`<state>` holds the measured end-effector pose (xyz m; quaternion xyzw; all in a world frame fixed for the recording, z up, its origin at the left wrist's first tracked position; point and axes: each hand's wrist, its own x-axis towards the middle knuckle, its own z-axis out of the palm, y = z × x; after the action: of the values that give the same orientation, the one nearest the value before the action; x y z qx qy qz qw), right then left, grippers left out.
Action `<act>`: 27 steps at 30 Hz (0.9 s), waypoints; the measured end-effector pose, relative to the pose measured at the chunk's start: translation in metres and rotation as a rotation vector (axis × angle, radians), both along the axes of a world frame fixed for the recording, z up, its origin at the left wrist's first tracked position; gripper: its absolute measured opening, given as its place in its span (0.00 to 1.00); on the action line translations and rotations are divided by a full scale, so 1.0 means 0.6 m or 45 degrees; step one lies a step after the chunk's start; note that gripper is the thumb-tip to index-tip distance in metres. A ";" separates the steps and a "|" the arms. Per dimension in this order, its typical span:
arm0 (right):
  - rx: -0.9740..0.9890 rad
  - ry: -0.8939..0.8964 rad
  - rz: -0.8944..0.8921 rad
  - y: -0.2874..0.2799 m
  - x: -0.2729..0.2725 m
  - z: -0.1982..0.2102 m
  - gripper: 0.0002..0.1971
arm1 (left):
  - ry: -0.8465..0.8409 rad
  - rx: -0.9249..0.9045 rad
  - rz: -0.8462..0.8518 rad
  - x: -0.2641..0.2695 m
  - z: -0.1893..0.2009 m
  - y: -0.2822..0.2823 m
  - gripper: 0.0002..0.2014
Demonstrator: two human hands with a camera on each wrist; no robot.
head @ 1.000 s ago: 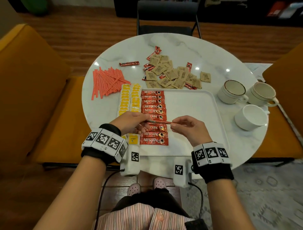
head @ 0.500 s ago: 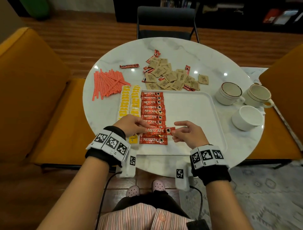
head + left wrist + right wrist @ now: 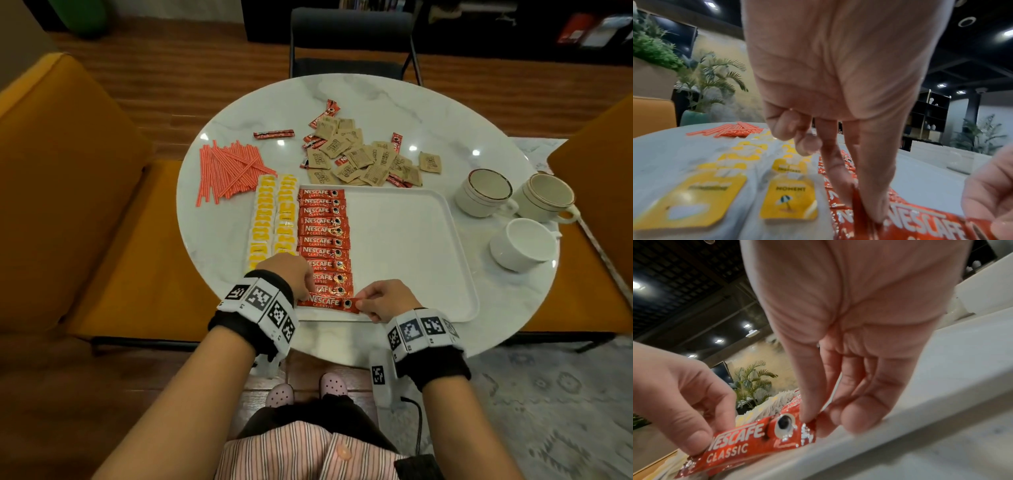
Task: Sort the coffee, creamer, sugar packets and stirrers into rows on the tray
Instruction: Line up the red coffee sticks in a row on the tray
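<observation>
A red Nescafe coffee stick (image 3: 329, 303) (image 3: 756, 438) (image 3: 920, 227) lies at the near end of a column of several coffee sticks (image 3: 323, 240) on the white tray (image 3: 411, 246). My left hand (image 3: 294, 277) (image 3: 865, 207) pinches its left end and my right hand (image 3: 376, 299) (image 3: 813, 420) pinches its right end. Two columns of yellow creamer packets (image 3: 274, 219) (image 3: 789, 198) run along the tray's left side. Brown sugar packets (image 3: 366, 157) with a few coffee sticks mixed in lie in a heap beyond the tray. Orange stirrers (image 3: 229, 168) are piled at the far left.
Three white cups (image 3: 486, 197) (image 3: 548, 197) (image 3: 524, 245) stand to the right of the tray on the round marble table (image 3: 376, 99). One loose coffee stick (image 3: 274, 134) lies near the stirrers. Orange seats flank the table and a dark chair (image 3: 349, 41) stands behind it.
Both hands have carried the coffee stick towards me, from above the middle of the column down to the tray's near edge, where it now lies flat with its label up.
</observation>
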<state>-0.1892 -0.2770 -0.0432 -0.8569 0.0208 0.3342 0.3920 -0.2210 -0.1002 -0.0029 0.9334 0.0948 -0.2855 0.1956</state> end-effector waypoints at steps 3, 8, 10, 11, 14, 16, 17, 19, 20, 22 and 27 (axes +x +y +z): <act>-0.011 -0.013 0.006 0.005 -0.002 -0.001 0.12 | 0.016 0.157 -0.097 -0.001 -0.001 -0.008 0.08; -0.021 -0.030 0.048 0.009 0.000 0.000 0.14 | 0.004 0.343 -0.215 -0.001 -0.011 -0.016 0.12; -0.029 -0.029 0.046 0.011 0.001 0.000 0.13 | -0.016 0.348 -0.246 0.001 -0.014 -0.018 0.11; -0.034 -0.029 0.037 0.012 0.001 -0.001 0.13 | -0.025 0.346 -0.256 0.001 -0.016 -0.019 0.11; -0.054 -0.037 0.024 0.016 0.002 -0.002 0.13 | -0.049 0.355 -0.290 0.002 -0.022 -0.024 0.12; -0.062 -0.049 0.025 0.017 0.002 -0.003 0.13 | -0.049 0.364 -0.302 0.002 -0.027 -0.026 0.13; -0.066 -0.054 0.028 0.017 0.003 -0.003 0.13 | -0.042 0.361 -0.301 0.002 -0.029 -0.027 0.13; -0.078 -0.069 0.031 0.018 0.003 -0.004 0.13 | -0.026 0.358 -0.310 0.002 -0.032 -0.028 0.15; -0.086 -0.077 0.029 0.019 0.003 -0.005 0.13 | -0.021 0.363 -0.320 0.001 -0.033 -0.028 0.15; -0.107 -0.084 0.026 0.021 0.004 -0.006 0.13 | -0.020 0.371 -0.331 0.001 -0.036 -0.026 0.16; -0.102 -0.091 0.034 0.018 0.006 -0.010 0.13 | -0.036 0.357 -0.324 0.002 -0.038 -0.024 0.15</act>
<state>-0.1859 -0.2663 -0.0494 -0.8835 0.0088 0.3075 0.3533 -0.2199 -0.1147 -0.0259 0.9599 0.0122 -0.2789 0.0274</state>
